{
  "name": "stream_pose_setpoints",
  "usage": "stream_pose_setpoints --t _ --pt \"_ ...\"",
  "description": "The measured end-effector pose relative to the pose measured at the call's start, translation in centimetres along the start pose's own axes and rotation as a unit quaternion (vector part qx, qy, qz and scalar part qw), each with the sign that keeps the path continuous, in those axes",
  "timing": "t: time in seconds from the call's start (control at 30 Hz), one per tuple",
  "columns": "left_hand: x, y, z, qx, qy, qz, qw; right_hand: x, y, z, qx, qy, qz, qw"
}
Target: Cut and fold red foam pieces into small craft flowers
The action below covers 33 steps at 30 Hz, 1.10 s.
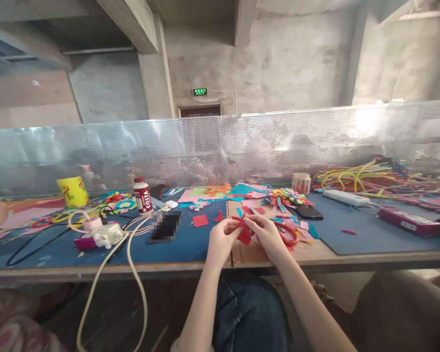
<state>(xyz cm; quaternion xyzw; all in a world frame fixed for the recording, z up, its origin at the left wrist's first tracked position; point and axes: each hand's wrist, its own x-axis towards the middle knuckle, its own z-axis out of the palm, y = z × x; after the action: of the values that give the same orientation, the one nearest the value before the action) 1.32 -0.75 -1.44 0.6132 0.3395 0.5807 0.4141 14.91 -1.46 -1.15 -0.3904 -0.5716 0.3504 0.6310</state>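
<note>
Between my two hands, just over the table's front edge, is a piece of red paper (pixel 245 234). The fingers of my left hand (pixel 223 238) pinch its left side. From the other side, my right hand (pixel 266 232) pinches it near the top, thumb and fingers together. Whether the paper is folded or cut is too small to make out. Orange-handled scissors (pixel 289 234) lie beside my right hand, partly among paper scraps. A flat red paper square (pixel 200 221) rests on the blue mat left of my hands, with a small red scrap (pixel 219 216) near it.
Colourful paper flowers (pixel 284 197) and a black phone (pixel 309 211) lie to the right. Further right are pipe cleaners (pixel 363 177) and a white power strip (pixel 346 198). At left stand a Costa bottle (pixel 143 196), a yellow roll (pixel 72 191) and a looped cable (pixel 132 274). People sit on both sides.
</note>
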Motion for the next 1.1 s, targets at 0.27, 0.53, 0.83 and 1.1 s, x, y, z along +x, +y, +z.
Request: stream_pose_setpoints --t 0.27,0.53,0.83,1.1 --pt "-0.17 0.24 0.07 0.03 -0.002 0.01 1.0 -0.02 -0.07 0.06 0.001 0.0 0.004 1.0" --pt "-0.11 0.21 0.13 0.04 -0.005 0.01 0.999 0.0 0.23 -0.05 0.008 -0.003 -0.004 1.0" --pt "-0.24 -0.15 0.06 0.045 -0.01 0.022 0.999 0.06 0.11 -0.02 0.009 -0.002 -0.003 1.0" --pt "-0.28 0.17 0.24 0.042 -0.004 0.017 0.999 0.09 0.14 -0.03 0.009 -0.001 -0.003 1.0"
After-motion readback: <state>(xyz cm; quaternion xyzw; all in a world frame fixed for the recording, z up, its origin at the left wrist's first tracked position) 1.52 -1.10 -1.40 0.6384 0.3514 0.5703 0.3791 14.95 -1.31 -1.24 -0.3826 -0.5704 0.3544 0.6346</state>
